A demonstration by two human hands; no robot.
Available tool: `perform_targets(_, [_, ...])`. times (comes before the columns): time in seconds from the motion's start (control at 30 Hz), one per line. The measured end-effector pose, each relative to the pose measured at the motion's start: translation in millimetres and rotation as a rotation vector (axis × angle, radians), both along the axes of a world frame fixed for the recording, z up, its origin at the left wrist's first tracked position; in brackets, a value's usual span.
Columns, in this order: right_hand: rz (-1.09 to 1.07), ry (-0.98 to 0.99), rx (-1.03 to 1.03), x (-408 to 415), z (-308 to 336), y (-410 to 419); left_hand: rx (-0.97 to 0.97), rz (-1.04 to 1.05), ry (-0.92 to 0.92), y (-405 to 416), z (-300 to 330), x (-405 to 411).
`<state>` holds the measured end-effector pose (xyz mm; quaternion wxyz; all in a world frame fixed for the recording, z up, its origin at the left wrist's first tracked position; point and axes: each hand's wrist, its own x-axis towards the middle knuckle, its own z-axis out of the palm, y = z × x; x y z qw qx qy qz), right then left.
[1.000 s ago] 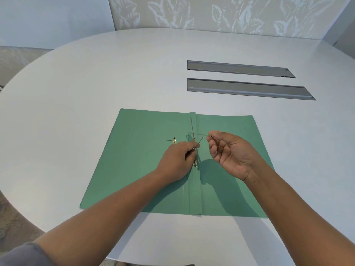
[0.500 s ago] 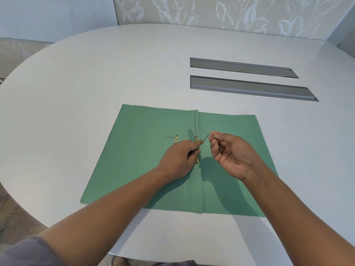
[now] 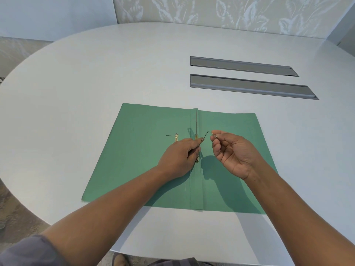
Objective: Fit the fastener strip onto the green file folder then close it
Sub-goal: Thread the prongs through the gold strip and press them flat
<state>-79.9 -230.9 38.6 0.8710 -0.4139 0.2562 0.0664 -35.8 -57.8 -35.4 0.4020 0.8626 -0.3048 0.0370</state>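
The green file folder (image 3: pixel 146 162) lies open and flat on the white table (image 3: pixel 115 73), spine fold running away from me. A thin gold fastener strip (image 3: pixel 196 125) lies along the spine. My left hand (image 3: pixel 180 156) pinches its near part, knuckles up, and a short dark prong (image 3: pixel 206 136) sticks up from the fingertips. My right hand (image 3: pixel 234 152) hovers over the right flap, thumb and forefinger closed on a tiny metal piece (image 3: pixel 213 134), a small gap from the prong. A second gold piece (image 3: pixel 176 138) with a thin prong rests on the left flap.
Two long grey recessed slots (image 3: pixel 244 66) (image 3: pixel 251 86) are set into the table beyond the folder on the right. The table's curved edge (image 3: pixel 25 204) runs close on the near left. A patterned wall panel (image 3: pixel 221 12) stands behind the table.
The long strip, tilted above the spine before, now lies in line with the fold. My right hand's pinch has moved slightly right, away from the short prong. My left hand has stayed put.
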Motion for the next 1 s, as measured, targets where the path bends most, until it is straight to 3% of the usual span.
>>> perform_targets(0.5, [0.032,0.026,0.124,-1.1,-4.1,-3.0,0.041,-0.035,-0.056,1.1,0.7,-1.1])
perform_targets(0.7, [0.142,-0.007,-0.163,-5.2,-13.0,-3.2,0.029,-0.048,-0.049,1.4,0.8,-1.6])
perform_targets(1.0, [0.261,-0.015,-0.530,-10.9,-23.1,2.1,-0.172,0.078,0.247,6.9,1.6,0.3])
